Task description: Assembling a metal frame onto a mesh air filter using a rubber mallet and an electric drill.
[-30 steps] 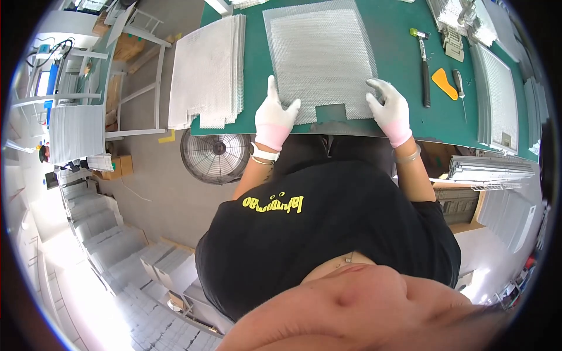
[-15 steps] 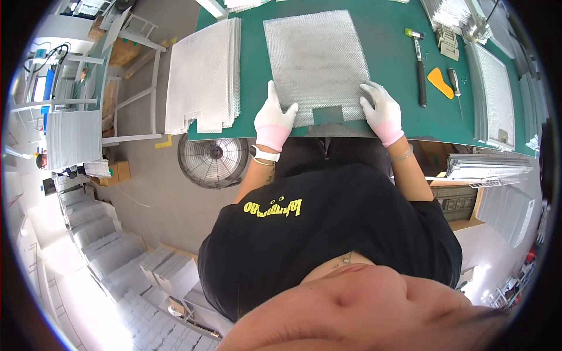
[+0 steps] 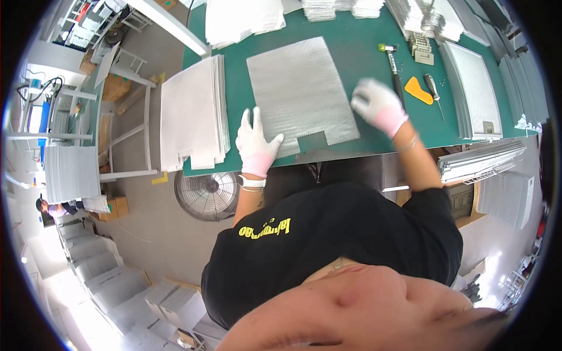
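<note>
A silver mesh sheet (image 3: 301,93) with a notch in its near edge lies on the green tabletop. My left hand (image 3: 257,146), in a white glove with a pink cuff, rests at the sheet's left edge. Its fingers are stretched and spread, the thumb touching the sheet's near left part. Off the sheet's right side is my right hand (image 3: 377,106), gloved the same way and smeared by motion. It is between the sheet and a hammer (image 3: 395,70) with a black handle; whether its fingers hold anything does not show.
Left of the sheet lies a stack of notched mesh sheets (image 3: 193,111). A yellow scraper (image 3: 418,90) and a screwdriver (image 3: 432,88) lie right of the hammer. Framed mesh panels (image 3: 474,88) are stacked farther right. A floor fan (image 3: 211,193) stands below the table's left front edge.
My right hand has let go of the sheet's right edge and lifted away. My left hand stays at the left edge. The view has shifted, showing more stacks at the table's far side.
</note>
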